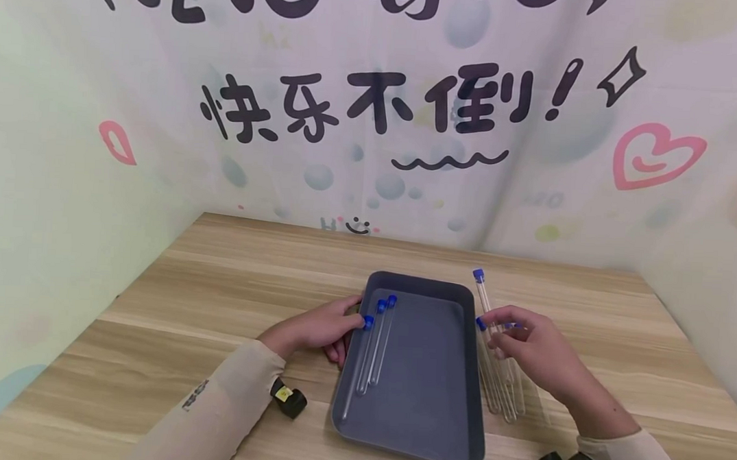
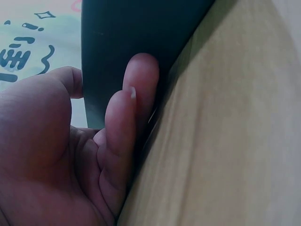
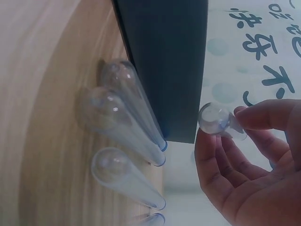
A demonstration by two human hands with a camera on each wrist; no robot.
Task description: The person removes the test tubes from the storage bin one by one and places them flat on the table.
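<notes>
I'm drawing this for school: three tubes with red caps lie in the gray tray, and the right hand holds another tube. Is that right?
Not quite: the head view shows blue caps, not red. Three tubes do lie in the gray tray, and the right hand holds another tube.

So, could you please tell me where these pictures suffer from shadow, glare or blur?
Head view: fairly even light, but the clear tubes beside the tray partly blend into the table; left wrist view: the tray's outer wall looks dark, with shadow along its foot; right wrist view: small glints on the rounded tube ends, soft, hazy detail.
</notes>
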